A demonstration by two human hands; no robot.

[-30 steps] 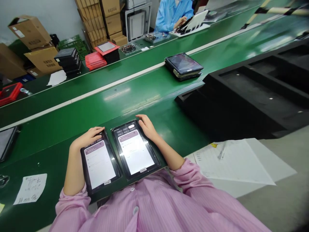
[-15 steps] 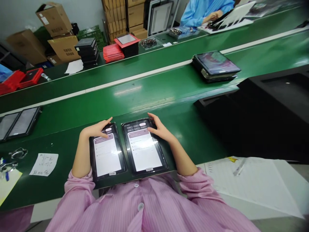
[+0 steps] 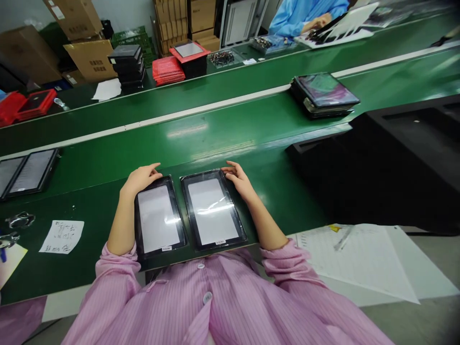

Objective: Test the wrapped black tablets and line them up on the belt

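Two tablets lie side by side, face up, at the table's front edge: a left tablet (image 3: 159, 220) and a right tablet (image 3: 212, 211). Both have black borders, pale blank screens with light reflections, and a small label at the lower rim. My left hand (image 3: 142, 178) rests at the upper left corner of the left tablet, fingers loosely bent and apart, reaching over its top edge. At the upper right corner of the right tablet, my right hand (image 3: 240, 181) touches the side edge with its fingers apart. Neither tablet is lifted.
A black box-like stand (image 3: 381, 167) fills the right side. Stacked tablets (image 3: 325, 93) sit on the green belt (image 3: 143, 143); more tablets (image 3: 32, 170) lie at left. A handwritten note (image 3: 62, 236) and papers (image 3: 359, 258) flank me. Across the belt, a person in blue (image 3: 305, 19) works.
Both screens have gone from showing a menu panel with tiles to blank pale. My thumbs have drawn back from the screens to the tablets' upper corners. The view has shifted slightly.
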